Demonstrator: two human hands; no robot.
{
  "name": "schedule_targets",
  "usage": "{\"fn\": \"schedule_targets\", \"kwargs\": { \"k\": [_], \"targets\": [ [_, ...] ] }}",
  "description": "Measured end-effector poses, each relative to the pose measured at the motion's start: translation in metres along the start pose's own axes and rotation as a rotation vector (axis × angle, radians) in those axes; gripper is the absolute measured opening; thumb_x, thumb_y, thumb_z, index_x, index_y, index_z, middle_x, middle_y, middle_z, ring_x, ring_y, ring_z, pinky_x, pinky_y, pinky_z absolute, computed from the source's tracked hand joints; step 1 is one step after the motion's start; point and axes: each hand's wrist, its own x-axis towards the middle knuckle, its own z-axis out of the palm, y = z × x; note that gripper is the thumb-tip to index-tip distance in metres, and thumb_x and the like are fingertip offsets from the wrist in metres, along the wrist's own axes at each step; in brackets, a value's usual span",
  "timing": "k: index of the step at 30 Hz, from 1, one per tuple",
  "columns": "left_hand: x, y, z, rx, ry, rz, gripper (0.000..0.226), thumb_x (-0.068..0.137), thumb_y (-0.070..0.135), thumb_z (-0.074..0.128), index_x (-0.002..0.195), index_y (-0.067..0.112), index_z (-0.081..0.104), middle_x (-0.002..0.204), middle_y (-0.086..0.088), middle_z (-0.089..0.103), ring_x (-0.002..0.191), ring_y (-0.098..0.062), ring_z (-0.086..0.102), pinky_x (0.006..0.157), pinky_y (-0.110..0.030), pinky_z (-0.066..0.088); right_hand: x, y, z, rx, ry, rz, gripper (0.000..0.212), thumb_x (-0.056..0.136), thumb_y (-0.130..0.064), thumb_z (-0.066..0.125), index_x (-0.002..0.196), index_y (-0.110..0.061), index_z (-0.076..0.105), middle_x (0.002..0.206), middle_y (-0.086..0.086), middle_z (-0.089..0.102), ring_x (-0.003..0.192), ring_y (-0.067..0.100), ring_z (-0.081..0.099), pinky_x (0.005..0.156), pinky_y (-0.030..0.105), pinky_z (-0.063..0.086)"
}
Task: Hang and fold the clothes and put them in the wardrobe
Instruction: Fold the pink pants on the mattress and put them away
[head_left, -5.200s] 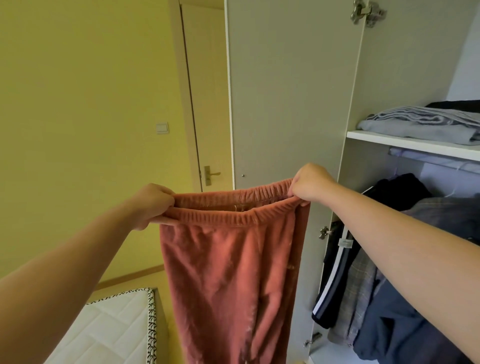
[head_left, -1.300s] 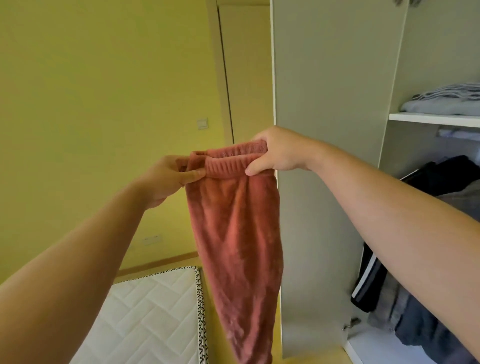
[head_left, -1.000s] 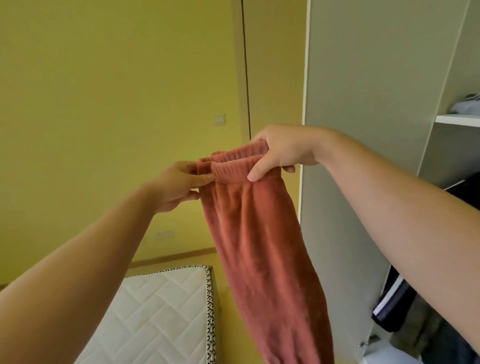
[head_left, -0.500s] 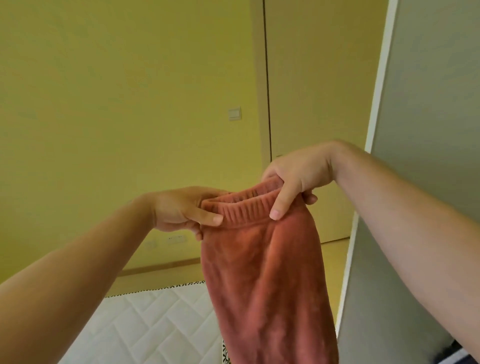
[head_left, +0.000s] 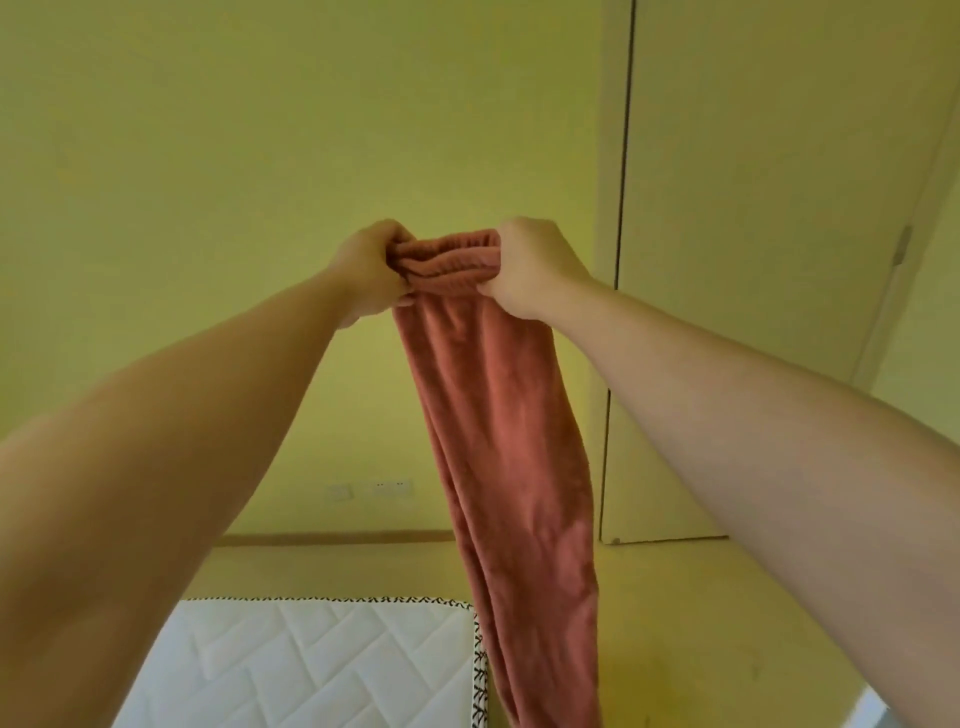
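At arm's length in front of the yellow wall (head_left: 260, 156), both hands hold up a pair of rust-red fleece trousers (head_left: 509, 441) by the bunched elastic waistband (head_left: 447, 257). The left hand (head_left: 369, 270) is closed in a fist around the waistband's left end, and the right hand (head_left: 530, 267) is clenched on its right end, the two fists close together with only a short stretch of gathered band between them. From there the trousers hang free as one narrow length, folded lengthwise, slanting slightly rightward and running out of the bottom edge of view. Their lower part passes just beside the right corner of a white quilted mattress (head_left: 311, 675) with a black-and-white patterned border. A pale door (head_left: 753, 260) stands to the right of the trousers, and wall sockets (head_left: 387, 487) sit low on the wall to the left of them.
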Motion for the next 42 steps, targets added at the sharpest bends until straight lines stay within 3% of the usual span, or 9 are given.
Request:
{"fn": "schedule_targets", "kwargs": {
  "k": [5,9,14,19,23,25,31,39,42],
  "targets": [
    [-0.015,-0.008,-0.037,0.118,0.217,0.072,0.044,0.074,-0.011,0.06,0.098,0.025,0.059,0.09,0.002,0.062,0.083,-0.018,0.058,0.073,-0.044,0.058,-0.004,-0.028,0.02,0.028,0.101,-0.118,0.03,0.086,-0.025,0.074,0.096,-0.019,0.047,0.106,0.01,0.056,0.095,0.032,0.057,0.07,0.033,0.036],
    [-0.069,-0.024,-0.065,0.109,0.228,0.042,0.047,0.073,-0.012,0.062,0.098,0.027,0.061,0.089,0.005,0.063,0.083,-0.017,0.059,0.074,-0.04,0.057,-0.034,-0.059,0.031,0.071,0.046,-0.176,0.035,0.082,-0.033,0.077,0.095,-0.02,0.047,0.106,0.01,0.058,0.094,0.032,0.058,0.07,0.033,0.037],
    [-0.185,-0.069,-0.093,0.051,0.239,-0.05,0.048,0.075,-0.017,0.065,0.09,0.028,0.062,0.085,0.006,0.062,0.075,-0.009,0.057,0.067,-0.024,0.053,-0.114,-0.11,0.062,0.048,-0.092,-0.292,0.039,0.079,-0.044,0.075,0.09,-0.022,0.044,0.09,-0.002,0.05,0.08,0.024,0.051,0.063,0.034,0.036],
    [-0.354,-0.152,-0.119,0.347,0.188,-0.213,0.034,0.076,0.001,0.071,0.094,0.028,0.06,0.084,0.01,0.065,0.075,-0.015,0.06,0.066,-0.027,0.049,-0.248,-0.175,0.133,0.076,-0.37,-0.385,0.039,0.08,-0.047,0.071,0.09,-0.024,0.041,0.092,-0.002,0.052,0.083,0.024,0.052,0.063,0.033,0.034],
    [-0.525,-0.222,-0.112,0.76,-0.091,-0.327,0.019,0.086,0.017,0.059,0.09,0.029,0.044,0.089,0.007,0.06,0.08,-0.022,0.057,0.056,-0.032,0.039,-0.397,-0.22,0.207,0.021,-0.673,-0.41,0.029,0.085,-0.028,0.066,0.105,-0.019,0.047,0.111,0.005,0.058,0.101,0.028,0.058,0.066,0.034,0.035],
    [-0.613,-0.248,-0.098,0.859,-0.226,-0.404,0.019,0.086,0.017,0.053,0.088,0.027,0.037,0.09,0.008,0.058,0.085,-0.023,0.059,0.055,-0.031,0.036,-0.475,-0.24,0.235,-0.02,-0.845,-0.429,0.041,0.085,-0.021,0.065,0.122,-0.015,0.049,0.12,0.008,0.058,0.109,0.031,0.058,0.07,0.035,0.037],
    [-0.832,-0.274,-0.065,0.817,-0.391,-0.688,0.025,0.088,0.005,0.049,0.097,0.024,0.035,0.103,0.002,0.054,0.083,-0.025,0.063,0.066,-0.04,0.052,-0.658,-0.289,0.27,-0.103,-1.2,-0.563,0.046,0.085,-0.02,0.066,0.126,-0.014,0.046,0.119,0.008,0.06,0.108,0.031,0.059,0.068,0.036,0.04],
    [-1.039,-0.27,-0.048,0.688,-0.404,-0.987,0.046,0.082,0.002,0.051,0.124,0.018,0.044,0.121,-0.005,0.044,0.076,-0.034,0.062,0.05,-0.032,0.03,-0.841,-0.332,0.27,-0.056,-1.427,-0.786,0.038,0.088,-0.025,0.065,0.117,-0.016,0.04,0.118,0.014,0.057,0.108,0.035,0.058,0.069,0.039,0.04],
    [-1.099,-0.26,-0.039,0.662,-0.372,-0.978,0.034,0.087,0.014,0.042,0.12,0.014,0.049,0.125,-0.009,0.044,0.085,-0.034,0.059,0.061,-0.035,0.041,-0.902,-0.338,0.263,-0.033,-1.488,-0.824,0.037,0.088,-0.025,0.065,0.112,-0.017,0.038,0.116,0.014,0.058,0.106,0.037,0.059,0.069,0.039,0.04]
  ]
}}
